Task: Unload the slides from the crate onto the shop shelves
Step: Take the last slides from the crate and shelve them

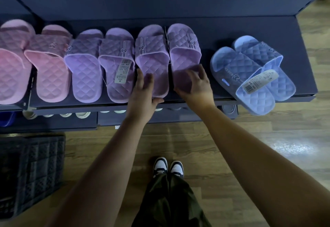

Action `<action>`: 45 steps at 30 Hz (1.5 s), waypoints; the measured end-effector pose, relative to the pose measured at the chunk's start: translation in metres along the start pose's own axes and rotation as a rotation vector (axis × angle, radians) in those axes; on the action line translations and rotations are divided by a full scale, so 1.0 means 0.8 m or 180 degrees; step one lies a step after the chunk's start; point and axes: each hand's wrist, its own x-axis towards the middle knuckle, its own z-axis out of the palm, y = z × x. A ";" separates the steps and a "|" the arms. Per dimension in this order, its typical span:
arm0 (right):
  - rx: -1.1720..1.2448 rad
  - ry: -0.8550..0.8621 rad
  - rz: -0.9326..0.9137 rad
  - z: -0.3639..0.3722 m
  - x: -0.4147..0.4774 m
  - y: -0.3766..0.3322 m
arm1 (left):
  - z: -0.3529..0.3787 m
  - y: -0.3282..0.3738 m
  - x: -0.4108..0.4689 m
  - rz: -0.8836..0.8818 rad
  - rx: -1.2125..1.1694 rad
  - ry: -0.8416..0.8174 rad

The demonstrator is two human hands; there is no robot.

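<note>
On the shelf [223, 35], our left hand [142, 88] pinches a purple slide [151, 57] by its heel; our right hand [195, 83] rests loose on its mate [184, 48]. The blue pair [250, 69] overhangs the edge; a nudge from us could drop it.

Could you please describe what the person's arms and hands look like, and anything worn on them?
Both arms are bare along all that shows; no sleeve reaches into view. The left hand and the right hand wear no gloves, and no watch, ring or bracelet is visible. Below them are dark olive trousers and black-and-white sneakers.
</note>
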 end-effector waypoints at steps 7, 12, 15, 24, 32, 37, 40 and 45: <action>0.0118 0.0636 -0.0589 -0.051 -0.020 -0.006 | 0.006 0.051 -0.013 0.0074 0.0133 0.0466; 0.0142 0.1416 -0.0702 -0.130 -0.036 0.028 | 0.027 0.139 -0.024 0.0495 -0.0468 0.1020; 0.0076 0.1658 -0.0371 -0.170 -0.036 0.083 | 0.049 0.196 -0.034 0.0697 -0.0730 0.0769; -0.0165 0.0416 0.0690 -0.217 -0.040 0.229 | 0.135 0.304 -0.036 0.0398 -0.0569 0.0123; -0.0114 0.0124 0.0443 -0.194 -0.040 0.216 | 0.135 0.283 -0.001 0.0053 -0.0001 0.0416; 0.0153 0.0459 0.0425 -0.176 -0.027 0.202 | 0.114 0.246 0.027 0.0173 -0.0065 0.0429; 0.0197 0.0657 0.0411 -0.173 -0.019 0.199 | 0.108 0.225 0.037 0.0343 0.0048 0.0239; 0.0082 0.0574 0.0002 -0.166 -0.018 0.193 | 0.099 0.216 0.053 0.0466 0.0117 0.0145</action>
